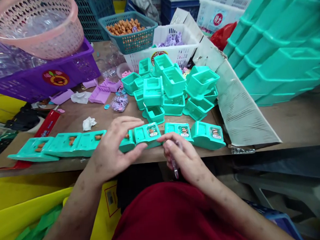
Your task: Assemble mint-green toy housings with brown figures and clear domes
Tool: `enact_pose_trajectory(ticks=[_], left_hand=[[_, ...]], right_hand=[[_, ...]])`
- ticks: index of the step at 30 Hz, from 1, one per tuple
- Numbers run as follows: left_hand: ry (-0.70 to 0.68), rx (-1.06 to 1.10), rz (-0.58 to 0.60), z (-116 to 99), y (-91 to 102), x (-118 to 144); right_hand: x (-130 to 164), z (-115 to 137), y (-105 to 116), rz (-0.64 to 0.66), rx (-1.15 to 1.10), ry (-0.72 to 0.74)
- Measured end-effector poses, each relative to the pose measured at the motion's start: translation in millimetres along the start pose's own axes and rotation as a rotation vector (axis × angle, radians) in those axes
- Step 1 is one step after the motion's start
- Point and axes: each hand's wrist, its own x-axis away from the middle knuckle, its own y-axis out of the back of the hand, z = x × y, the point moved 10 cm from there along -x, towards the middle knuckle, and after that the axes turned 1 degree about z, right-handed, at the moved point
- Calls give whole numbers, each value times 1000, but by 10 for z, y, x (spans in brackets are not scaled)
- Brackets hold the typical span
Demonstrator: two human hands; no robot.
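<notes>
**Two hands at a row of teal boxes**

The middle teal box sits in a row along the near edge of the table, with a small round label on its top. The left hand lies over the box just left of it, fingers spread and curved, thumb tip touching the middle box's near side; it presses rather than clasps. The right hand is just right of the middle box, closed around a thin clear tool whose tip sticks out below the palm toward the red shirt.

Right of the middle box stand two more labelled boxes. Left of it, open teal trays hold small brown pieces. Behind it a pile of empty teal boxes is heaped. Left of the pile lie purple lids and a small bag of purple bits. Farther back are a teal basket of brown pieces, a white basket, a purple crate and a pink basket. Stacked teal bins rise to the right of the pile.
</notes>
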Motion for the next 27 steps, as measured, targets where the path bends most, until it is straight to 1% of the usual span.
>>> enact_pose_trajectory(ticks=[1,2,3,4,6,8,10,12,13,14,16,18,19,21,23,26,27], left_hand=[[-6,44,-6,-130,0,71],[-23,87,20,-258,-57,137],[-42,119,61,-370,-151,195],[-61,133,89,-457,-243,245],[-70,122,74,-518,-356,312],[-47,102,31,-470,-383,358],[-46,109,21,-421,-363,411],[-43,127,8,-389,-290,474],[-3,130,-32,-344,-220,507],[74,138,-92,-266,-136,545],[303,198,-233,-37,11,658],[498,329,-340,167,61,783],[552,416,-362,233,41,817],[613,579,-370,320,-32,845],[652,695,-355,368,-113,860],[665,743,-307,381,-159,890],[651,724,-264,368,-154,891]], right_hand=[[5,-101,-33,-4,-241,-78],[8,-193,-77,-21,-436,-148],[8,-273,-127,-45,-573,-206],[5,-340,-182,-64,-654,-253],[-1,-441,-305,-70,-710,-331],[-1,-491,-419,-39,-713,-374],[8,-495,-501,9,-700,-377],[29,-497,-550,47,-682,-375],[41,-504,-560,54,-671,-375],[50,-513,-565,54,-663,-376],[58,-525,-577,49,-669,-374],[65,-531,-634,67,-714,-389],[73,-538,-680,87,-739,-413],[93,-551,-761,114,-749,-458],[104,-552,-811,133,-675,-466],[89,-515,-841,167,-496,-398],[77,-498,-835,173,-451,-365]])
